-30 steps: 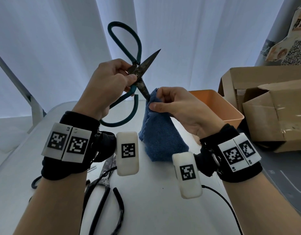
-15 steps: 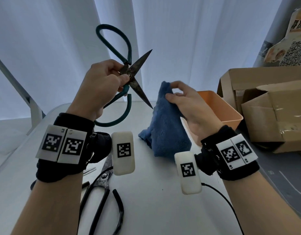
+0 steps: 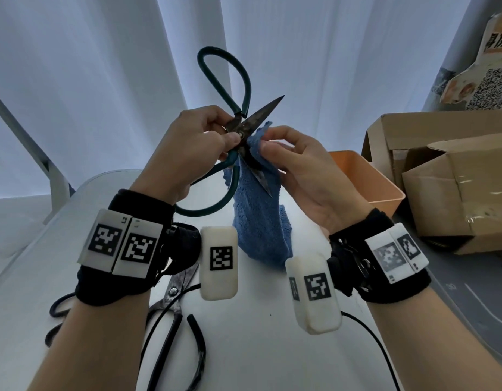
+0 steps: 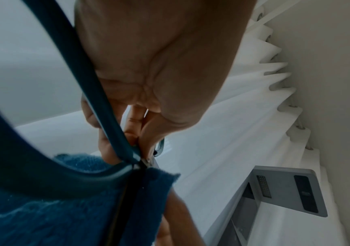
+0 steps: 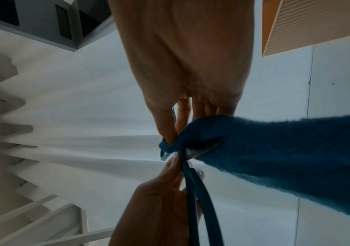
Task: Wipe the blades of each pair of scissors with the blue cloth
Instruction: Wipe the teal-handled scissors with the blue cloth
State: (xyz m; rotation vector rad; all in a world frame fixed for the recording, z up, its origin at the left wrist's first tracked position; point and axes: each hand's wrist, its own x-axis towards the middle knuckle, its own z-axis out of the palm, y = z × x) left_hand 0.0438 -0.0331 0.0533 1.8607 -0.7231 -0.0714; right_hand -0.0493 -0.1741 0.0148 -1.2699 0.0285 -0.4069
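Note:
My left hand (image 3: 228, 131) pinches the green-handled scissors (image 3: 262, 112) at the pivot and holds them up with the rusty blades spread wide. My right hand (image 3: 268, 141) pinches the blue cloth (image 3: 261, 221) around the base of the lower blade, just beside the pivot; the rest of the cloth hangs down to the table. The left wrist view shows the green handle (image 4: 98, 93) crossing the cloth (image 4: 43, 216). In the right wrist view, the cloth (image 5: 285, 158) wraps the blade at my fingertips (image 5: 167, 133). A black-handled pair of scissors (image 3: 173, 292) lies on the white table (image 3: 272, 348) under my left wrist.
An orange bin (image 3: 365, 182) stands at the right of the table, with open cardboard boxes (image 3: 456, 187) beyond it. A black cable (image 3: 379, 348) runs across the table near my right forearm. White curtains hang behind.
The right hand drew the cloth off the lower blade, then brought it back up against that blade near the pivot. The left hand kept hold of the green scissors.

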